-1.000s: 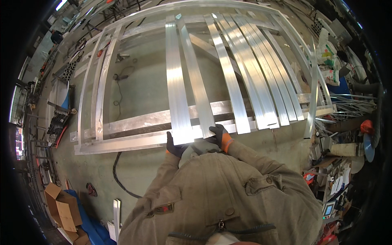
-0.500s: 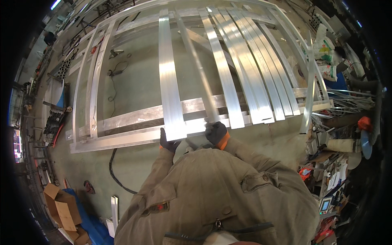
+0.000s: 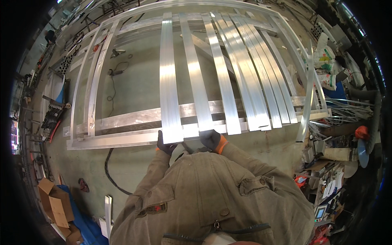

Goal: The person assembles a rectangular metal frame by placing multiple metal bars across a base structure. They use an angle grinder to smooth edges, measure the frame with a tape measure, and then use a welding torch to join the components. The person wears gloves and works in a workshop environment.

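Both my hands wear dark gloves with orange cuffs. My left hand [image 3: 165, 143] is at the near end of a wide silver metal bar [image 3: 170, 81], thumb along its left side and the other fingers hidden beneath. Just right of it, my right hand [image 3: 211, 140] holds the near end of a second flat bar [image 3: 197, 81], most of its fingers under the metal. Both bars lie crosswise over a large silver metal frame [image 3: 118, 138], running away from me. A third bar [image 3: 222, 81] lies to the right, apart from my right hand.
Several more bars [image 3: 261, 81] lie close together on the frame's right part. One upright-leaning strip [image 3: 307, 102] stands at its right corner. A black cable [image 3: 107, 171] trails over the floor. Cardboard boxes [image 3: 61, 208] stand lower left; a cluttered bench [image 3: 326, 179] is at right.
The second bar, turned on its narrow edge before, now lies with its broad face up. My right hand has moved slightly down and left with its end. The left hand stays at its bar.
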Tool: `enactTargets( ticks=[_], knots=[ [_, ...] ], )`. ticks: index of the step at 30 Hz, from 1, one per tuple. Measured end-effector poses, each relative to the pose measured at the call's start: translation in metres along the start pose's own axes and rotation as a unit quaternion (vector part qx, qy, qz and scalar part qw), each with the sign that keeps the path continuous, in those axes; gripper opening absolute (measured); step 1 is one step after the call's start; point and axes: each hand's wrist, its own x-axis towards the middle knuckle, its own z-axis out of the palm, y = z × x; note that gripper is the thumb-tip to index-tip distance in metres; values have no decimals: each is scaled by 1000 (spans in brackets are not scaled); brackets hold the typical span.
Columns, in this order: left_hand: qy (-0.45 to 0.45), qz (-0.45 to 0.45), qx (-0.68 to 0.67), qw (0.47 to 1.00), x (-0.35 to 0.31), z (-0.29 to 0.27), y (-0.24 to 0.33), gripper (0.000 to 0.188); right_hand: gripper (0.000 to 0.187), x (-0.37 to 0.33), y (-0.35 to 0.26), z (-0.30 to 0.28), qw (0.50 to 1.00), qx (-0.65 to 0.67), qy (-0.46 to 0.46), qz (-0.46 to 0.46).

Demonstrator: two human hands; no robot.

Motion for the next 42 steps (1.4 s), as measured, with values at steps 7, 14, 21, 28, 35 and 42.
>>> enactTargets(
  ticks=[7, 14, 21, 28, 35, 42],
  knots=[
    [-50, 24, 85, 995, 2, -6, -1, 72, 39, -2, -24, 17, 970, 116, 213, -25],
    [-61, -20, 82, 995, -23, 25, 14, 80, 40, -22, -9, 35, 865, -296, 405, -11],
    [77, -42, 191, 978, -56, 54, 17, 77, 43, -28, 7, 42, 846, -298, 429, -108],
    [75, -66, 202, 974, -58, 65, 24, 58, 56, -45, 23, 40, 896, -402, 179, -54],
    [-14, -106, 212, 971, -53, 102, 18, 72, 47, 6, 11, 119, 846, -431, 313, 30],
    [33, -88, 277, 956, -67, 143, 10, 71, 78, 51, -1, 165, 873, -364, 321, 53]
  ],
)
